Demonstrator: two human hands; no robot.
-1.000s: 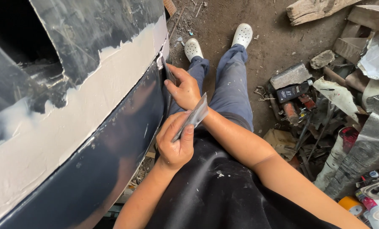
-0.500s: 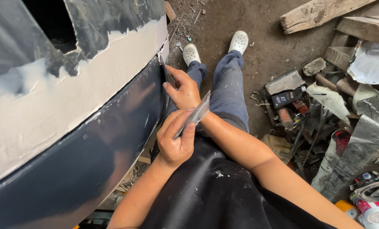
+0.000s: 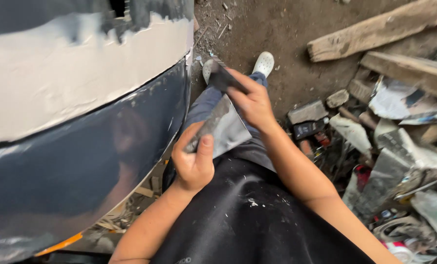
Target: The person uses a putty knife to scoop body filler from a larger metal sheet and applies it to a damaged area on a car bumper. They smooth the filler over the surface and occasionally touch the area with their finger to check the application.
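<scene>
Filler board (image 3: 226,128), a flat grey sheet, sits over the person's lap, gripped at its lower edge by the left hand (image 3: 195,159). Just above it, the right hand (image 3: 251,100) clasps a dark scraper (image 3: 222,77) whose blade tilts toward the car panel (image 3: 81,142). That panel, dark below a pale filler band (image 3: 76,78), fills the left. Dirt ground (image 3: 277,29) lies ahead; planks (image 3: 379,36) and scrap (image 3: 389,161) crowd the right.

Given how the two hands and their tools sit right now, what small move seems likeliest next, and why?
Probably the right hand wipes its dark spreader across the flat metal sheet held in the left hand: the two tools sit close together, away from the filler-coated car panel.
</scene>
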